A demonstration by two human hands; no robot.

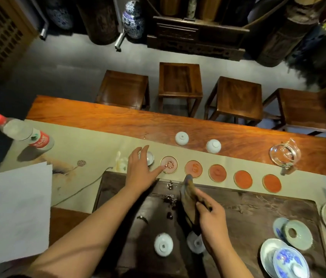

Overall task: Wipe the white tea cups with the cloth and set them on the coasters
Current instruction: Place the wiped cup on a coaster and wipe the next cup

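A row of several round orange coasters (193,168) lies on the pale runner (90,145). My left hand (141,170) hovers with fingers spread over a white cup (150,158) at the row's left end; whether it touches the cup I cannot tell. My right hand (211,214) holds a brown-grey cloth (188,199) over the dark tea tray (248,209). Two white cups (181,138) (213,146) stand upside down on the wooden table beyond the coasters. Two more upturned cups (163,244) (195,242) rest on the tray near me.
A plastic bottle with a red cap (20,130) stands far left, white paper (15,211) at the near left. A glass pitcher (285,154) sits at right. Blue-and-white dishes and lids (286,257) fill the tray's right corner. Several wooden stools (180,81) line the far side.
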